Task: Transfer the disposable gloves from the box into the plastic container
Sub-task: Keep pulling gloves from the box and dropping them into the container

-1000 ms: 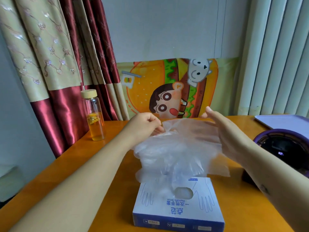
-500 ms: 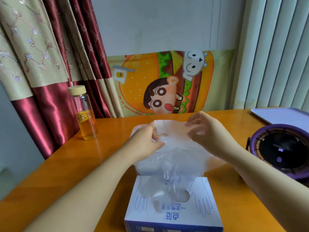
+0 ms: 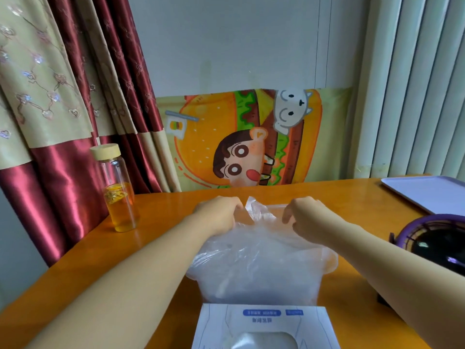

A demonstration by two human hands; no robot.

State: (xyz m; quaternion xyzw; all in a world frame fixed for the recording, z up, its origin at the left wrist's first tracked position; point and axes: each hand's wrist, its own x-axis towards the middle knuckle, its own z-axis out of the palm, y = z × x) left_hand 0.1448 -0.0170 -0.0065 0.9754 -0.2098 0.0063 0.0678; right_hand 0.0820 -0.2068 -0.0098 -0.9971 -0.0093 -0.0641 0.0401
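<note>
Lowering noted: the disposable gloves (image 3: 259,268), one clear crumpled bundle, lay on the surface (image 3: 161,222) just beyond the box (image 3: 264,323), where a second earlier they hung lifted above its opening. At the bundle's far edge the left hand (image 3: 221,212) was curled, pinching the film. Close beside it the right hand (image 3: 305,215), flat and apart a second earlier, had closed its fingers on the same edge. The bundle looked clear of the box. No plastic container could be told apart from the clear film; it may lie under the bundle, unsure. Judged: pulling-out done, placing or tucking in hand. A bottle (image 3: 118,192) of amber liquid stood well to the left, a purple appliance (image 3: 437,240) to the right
</note>
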